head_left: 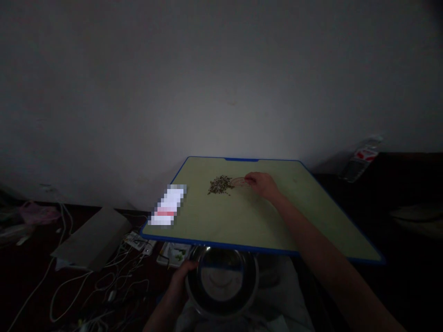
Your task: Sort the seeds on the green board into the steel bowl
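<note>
Below the near edge of the table, my left hand grips the rim of a round, shiny metal bowl. The light green tabletop with a blue border carries a loose pile of small dark bits, which look like seeds or beans. My right hand is closed in a pinch just right of that pile. Out of its fingertips comes a thin, pinkish, curved thing that reaches the pile's right edge; its kind is not clear.
A lit, pixelated phone-like screen lies at the table's left edge. White cables and a grey box are on the floor at left, with a small white tray by the bowl. A plastic package leans at the right wall.
</note>
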Tool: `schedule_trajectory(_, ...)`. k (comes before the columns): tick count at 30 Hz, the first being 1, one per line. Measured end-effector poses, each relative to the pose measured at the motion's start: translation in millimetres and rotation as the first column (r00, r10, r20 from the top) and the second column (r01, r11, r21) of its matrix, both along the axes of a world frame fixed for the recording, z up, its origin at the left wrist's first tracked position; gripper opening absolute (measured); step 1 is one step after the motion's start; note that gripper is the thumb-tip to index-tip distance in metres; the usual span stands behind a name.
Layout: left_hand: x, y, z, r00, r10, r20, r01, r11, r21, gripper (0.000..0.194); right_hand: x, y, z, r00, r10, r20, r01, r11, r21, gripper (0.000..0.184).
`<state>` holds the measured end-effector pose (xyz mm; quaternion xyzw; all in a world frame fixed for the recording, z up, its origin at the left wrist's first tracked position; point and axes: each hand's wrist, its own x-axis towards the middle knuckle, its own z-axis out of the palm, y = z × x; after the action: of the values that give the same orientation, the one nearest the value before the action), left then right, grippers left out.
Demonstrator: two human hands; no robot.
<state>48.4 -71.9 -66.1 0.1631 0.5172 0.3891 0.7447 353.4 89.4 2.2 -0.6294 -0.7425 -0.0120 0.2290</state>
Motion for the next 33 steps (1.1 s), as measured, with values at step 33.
schedule_trajectory(33, -5.2, 2.7, -15.0, 1.000, -0.009, 0.021, 0.010, 1.000, -0.024, 0.011, -10.6, -5.5, 5.9, 0.964, 0.143, -0.226, -0.175, 0.976, -0.130, 0.021)
